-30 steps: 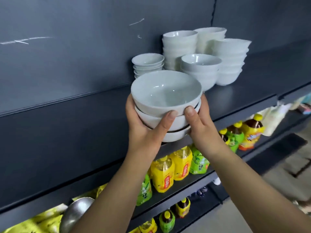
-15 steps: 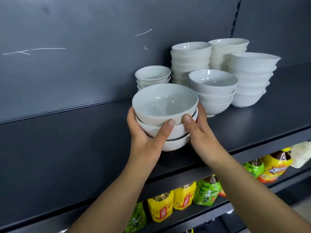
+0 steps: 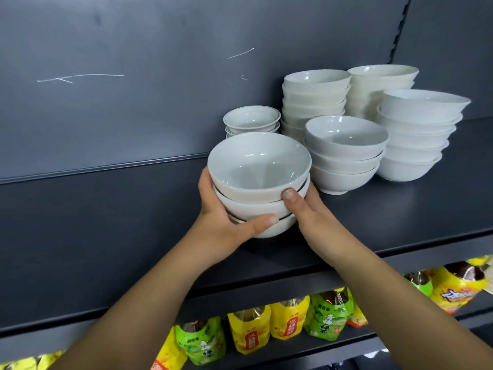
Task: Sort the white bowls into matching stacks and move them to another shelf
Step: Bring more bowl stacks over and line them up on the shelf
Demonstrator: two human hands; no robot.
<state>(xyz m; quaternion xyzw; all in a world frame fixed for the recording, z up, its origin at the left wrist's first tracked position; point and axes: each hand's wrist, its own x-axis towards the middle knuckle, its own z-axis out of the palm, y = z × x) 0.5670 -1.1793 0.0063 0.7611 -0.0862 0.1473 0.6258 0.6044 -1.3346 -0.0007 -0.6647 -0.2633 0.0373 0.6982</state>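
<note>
Five stacks of white bowls stand at the right rear of the dark shelf (image 3: 106,236); nearest is the three-bowl stack (image 3: 345,153). Held stack of three bowls (image 3: 258,182), axis upright, sits low over the shelf front, just left of it. Left hand (image 3: 226,225) cups the base; right hand (image 3: 312,212) presses the right side, thumb at the rim.

You are facing a dark grey metal shelving unit whose back panel (image 3: 133,110) is showing pale scratch marks (image 3: 80,76). A slotted upright (image 3: 398,30) is running down at upper right. The dark shelf (image 3: 106,236) is catching soft, even light. Below, a lower shelf (image 3: 306,353) is carrying yellow and green bottles (image 3: 328,316).
</note>
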